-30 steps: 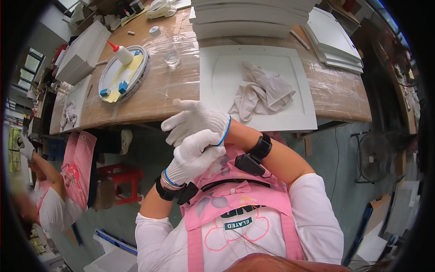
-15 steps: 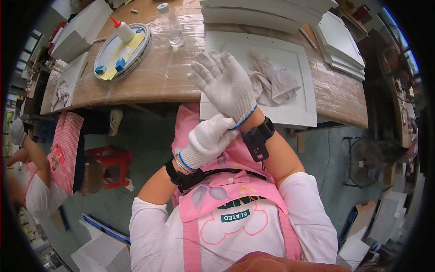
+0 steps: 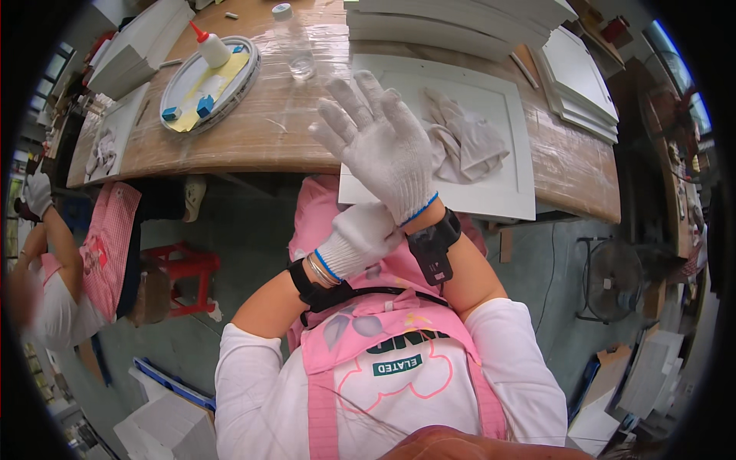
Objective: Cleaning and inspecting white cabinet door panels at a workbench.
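Observation:
Both hands wear white knitted gloves with blue-edged cuffs. My right hand [image 3: 387, 149] is raised over the near edge of a white panel [image 3: 491, 195], open, its fingers spread and holding nothing. My left hand [image 3: 359, 239] is closed at the right wrist, gripping the cuff of the right glove [image 3: 420, 208]; its fingertips are partly hidden behind that wrist. A crumpled grey-white cloth [image 3: 468, 146] lies on the panel, just right of my right hand. Each wrist bears a black strap, the right one with a dark box-shaped device [image 3: 433, 253].
On the plastic-wrapped table [image 3: 268, 138] stand a round lid [image 3: 180, 88] with a glue bottle [image 3: 211, 50] and blue blocks, and a clear bottle [image 3: 299, 57]. White panels [image 3: 452, 27] are stacked behind. A co-worker [image 3: 61, 299] is at left, near a red stool [image 3: 184, 272]; a fan [image 3: 609, 280] stands right.
My right hand has spread its fingers wider and shifted slightly. The left hand has moved a little right and up, closer against the right wrist. The co-worker's gloved hand has risen.

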A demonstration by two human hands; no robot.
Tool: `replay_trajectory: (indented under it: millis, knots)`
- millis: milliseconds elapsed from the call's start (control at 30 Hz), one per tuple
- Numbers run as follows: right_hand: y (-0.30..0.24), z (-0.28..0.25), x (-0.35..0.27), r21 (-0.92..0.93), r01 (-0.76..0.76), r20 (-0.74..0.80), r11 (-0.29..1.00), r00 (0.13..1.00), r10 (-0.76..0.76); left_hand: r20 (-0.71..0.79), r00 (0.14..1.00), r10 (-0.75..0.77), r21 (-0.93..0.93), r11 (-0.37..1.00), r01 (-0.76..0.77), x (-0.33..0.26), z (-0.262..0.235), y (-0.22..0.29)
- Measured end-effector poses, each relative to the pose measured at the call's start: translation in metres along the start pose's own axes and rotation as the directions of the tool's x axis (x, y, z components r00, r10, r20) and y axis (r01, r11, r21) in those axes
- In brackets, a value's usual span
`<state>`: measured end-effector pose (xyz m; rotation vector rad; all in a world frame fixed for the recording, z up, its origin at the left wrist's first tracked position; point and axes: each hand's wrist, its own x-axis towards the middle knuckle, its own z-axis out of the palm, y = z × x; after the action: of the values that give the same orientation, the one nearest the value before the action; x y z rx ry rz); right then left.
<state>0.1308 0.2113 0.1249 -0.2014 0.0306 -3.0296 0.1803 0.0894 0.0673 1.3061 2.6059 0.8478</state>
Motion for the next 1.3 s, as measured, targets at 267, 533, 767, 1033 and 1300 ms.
replay_trajectory:
  millis: [267, 533, 767, 1033, 1300]
  knots:
    - [-0.106, 0.012, -0.007, -0.99, 0.006, 0.036, -0.139, 0.976, -0.214, -0.048, 0.999, 0.012, -0.289, 0.957, -0.025, -0.007, -0.021, -0.025]
    - [-0.155, -0.065, -0.024, -0.189, -0.106, 0.03, -0.976, 0.993, -0.113, 0.226, 0.717, -0.66, -0.927, 0.079, 0.366, -0.041, 0.017, -0.083]
    - [-0.116, -0.071, 0.01, -0.473, -0.173, -0.033, -0.864, 0.983, -0.178, 0.297, 0.912, -0.281, -0.82, -0.565, 0.093, -0.024, 0.039, -0.084]
    - [-0.025, -0.005, -0.036, -0.728, 0.436, -0.279, -0.529, 0.516, 0.81, 0.343, 0.913, -0.222, -0.722, -0.684, 0.105, -0.027, 0.038, -0.094]
    - [-0.191, -0.033, -0.026, -0.283, -0.11, 0.134, -0.953, 0.979, -0.153, -0.175, 0.754, -0.633, -0.602, 0.674, 0.427, 0.015, -0.016, -0.084]
